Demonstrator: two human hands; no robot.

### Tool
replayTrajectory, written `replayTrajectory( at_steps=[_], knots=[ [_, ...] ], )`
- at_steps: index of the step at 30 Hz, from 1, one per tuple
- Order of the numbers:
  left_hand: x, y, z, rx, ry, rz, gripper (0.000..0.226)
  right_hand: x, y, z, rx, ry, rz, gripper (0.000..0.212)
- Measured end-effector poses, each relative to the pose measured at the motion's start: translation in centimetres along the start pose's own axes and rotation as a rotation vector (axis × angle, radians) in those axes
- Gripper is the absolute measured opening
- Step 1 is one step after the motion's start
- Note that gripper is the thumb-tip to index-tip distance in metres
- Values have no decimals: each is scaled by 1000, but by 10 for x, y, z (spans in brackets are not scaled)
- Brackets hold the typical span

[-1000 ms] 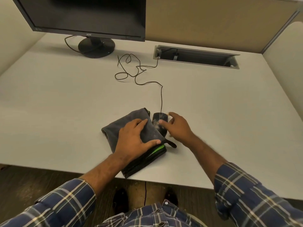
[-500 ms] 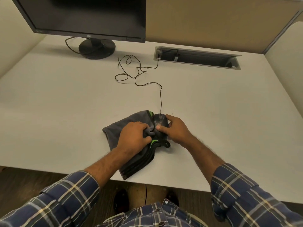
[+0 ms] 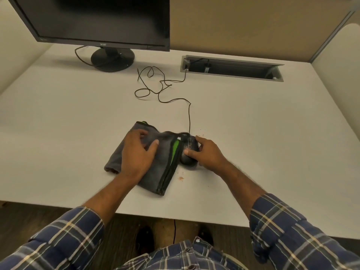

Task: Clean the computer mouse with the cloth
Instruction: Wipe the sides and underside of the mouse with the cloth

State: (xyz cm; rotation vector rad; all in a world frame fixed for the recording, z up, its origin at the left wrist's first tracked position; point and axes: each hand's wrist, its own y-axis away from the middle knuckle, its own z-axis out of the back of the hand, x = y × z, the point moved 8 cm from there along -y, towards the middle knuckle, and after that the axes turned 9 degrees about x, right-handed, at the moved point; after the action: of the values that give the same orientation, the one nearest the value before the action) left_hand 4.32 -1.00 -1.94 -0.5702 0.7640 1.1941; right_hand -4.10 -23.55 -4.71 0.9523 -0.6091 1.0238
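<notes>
- A small black corded computer mouse sits on the white counter, near the middle of its width and closer to the near edge than to the far edge.
- Its long axis runs from the near edge toward the far edge. The front, where the thin black cord leaves it, points toward the far edge and the monitor.
- The right hand grips the mouse from its right side, thumb across the top and fingers curled round the far flank, steadying it.
- A folded dark grey cloth with a black hem and a bright green stripe lies just to the left of the mouse. One corner is drawn up against the mouse's left side and front, blurred as if in motion.
- The left hand rests on the cloth with fingers curled into the fabric, bunching it toward the mouse.
- Judged from this, the wiping looks barely begun. The cloth touches only the left edge, and pale smudges show on the mouse's top. The top, right side and underside seem left to do.
- A few small orange crumbs lie on the counter near the mouse.
- The cord loops loosely toward a grey cable slot near the far edge.
- A black flat monitor on a round stand stands at the far left corner.
</notes>
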Motion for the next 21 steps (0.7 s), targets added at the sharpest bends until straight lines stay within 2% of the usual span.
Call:
replayTrajectory(
  at_steps=[2, 4, 7, 8, 11, 14, 16, 21],
  knots=[
    [-26, 13, -4, 68, -145, -286, 30, 2, 0, 0, 2, 2, 11, 58],
    [-42, 26, -20, 286, -300, -511, 41, 2, 0, 0, 0, 12, 15, 57],
    [-23, 37, -44, 734, -546, -502, 98, 1, -1, 1, -4, 32, 20, 52],
    [-13, 39, -45, 845, -577, -494, 111, 1, -1, 1, -6, 31, 22, 50],
    [7, 36, -32, 1004, -635, -525, 120, 2, -1, 2, -10, 41, 36, 43],
    [16, 29, -18, 964, -728, -562, 95, 0, -3, 3, -8, 45, 42, 43],
    [14, 25, -10, 856, -662, -535, 75, -2, -4, 3, -8, 52, 39, 45],
    [3, 12, 2, 517, -502, -352, 58, 0, -3, 2, -21, 48, 47, 51]
  ],
)
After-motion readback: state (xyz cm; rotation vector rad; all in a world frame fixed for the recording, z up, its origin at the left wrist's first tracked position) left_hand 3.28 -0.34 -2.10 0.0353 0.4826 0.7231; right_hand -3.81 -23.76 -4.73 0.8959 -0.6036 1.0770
